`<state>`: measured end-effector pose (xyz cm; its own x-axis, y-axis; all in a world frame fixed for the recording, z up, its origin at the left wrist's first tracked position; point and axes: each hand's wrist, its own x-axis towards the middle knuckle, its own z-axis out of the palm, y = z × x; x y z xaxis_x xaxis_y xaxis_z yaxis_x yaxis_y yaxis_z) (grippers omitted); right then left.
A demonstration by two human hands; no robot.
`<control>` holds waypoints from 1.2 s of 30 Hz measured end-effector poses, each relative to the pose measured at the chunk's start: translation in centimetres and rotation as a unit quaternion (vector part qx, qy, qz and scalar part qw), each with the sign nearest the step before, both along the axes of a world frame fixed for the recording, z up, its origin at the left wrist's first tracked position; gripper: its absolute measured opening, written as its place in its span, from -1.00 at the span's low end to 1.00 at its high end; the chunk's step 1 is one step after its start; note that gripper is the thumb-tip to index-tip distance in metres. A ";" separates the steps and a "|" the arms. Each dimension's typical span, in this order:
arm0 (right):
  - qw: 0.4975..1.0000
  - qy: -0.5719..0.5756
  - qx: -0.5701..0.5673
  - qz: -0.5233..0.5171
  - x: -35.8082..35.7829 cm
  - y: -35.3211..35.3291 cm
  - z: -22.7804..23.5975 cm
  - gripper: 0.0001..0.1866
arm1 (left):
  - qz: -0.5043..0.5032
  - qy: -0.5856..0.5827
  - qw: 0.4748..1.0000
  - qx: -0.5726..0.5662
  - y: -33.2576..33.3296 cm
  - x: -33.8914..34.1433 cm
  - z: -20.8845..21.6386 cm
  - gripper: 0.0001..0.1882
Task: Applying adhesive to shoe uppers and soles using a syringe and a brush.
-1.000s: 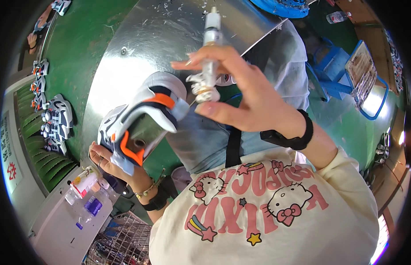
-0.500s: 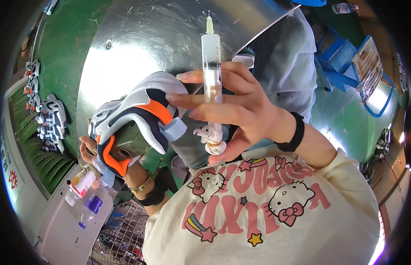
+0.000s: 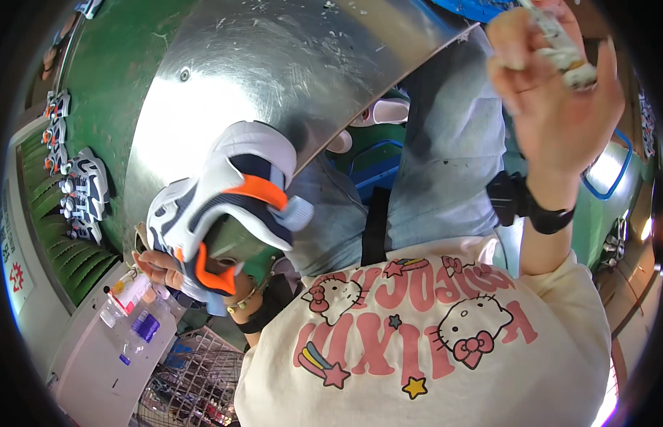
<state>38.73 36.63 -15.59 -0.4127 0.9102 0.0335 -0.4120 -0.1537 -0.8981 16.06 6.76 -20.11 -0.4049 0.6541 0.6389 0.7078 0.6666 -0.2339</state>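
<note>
A white and navy sneaker with orange collar lining is tilted over the near part of the metal table. Inside its opening an olive-green form shows. My left hand holds the sneaker from below on its near left side; part of that hand is hidden by the sneaker. Far up at the right, my right hand is closed around a syringe, smeared by motion. The syringe's whitish wrapped end points toward me, while its front runs out of the picture.
The scuffed metal table has an edge slanting across my legs. A blue basin lies at the top, beside my right hand. More sneakers stand at the left. Plastic bottles sit on a white surface near a wire basket.
My right hand has carried the syringe from beside the sneaker to the far upper right, near the blue basin. The sneaker and my left hand have shifted slightly right and nearer.
</note>
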 end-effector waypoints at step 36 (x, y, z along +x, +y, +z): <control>0.949 0.078 0.130 0.278 0.9 -8.5 -2.2 -0.40 | 0.001 -0.160 0.976 0.146 0.3 0.2 1.2 -0.44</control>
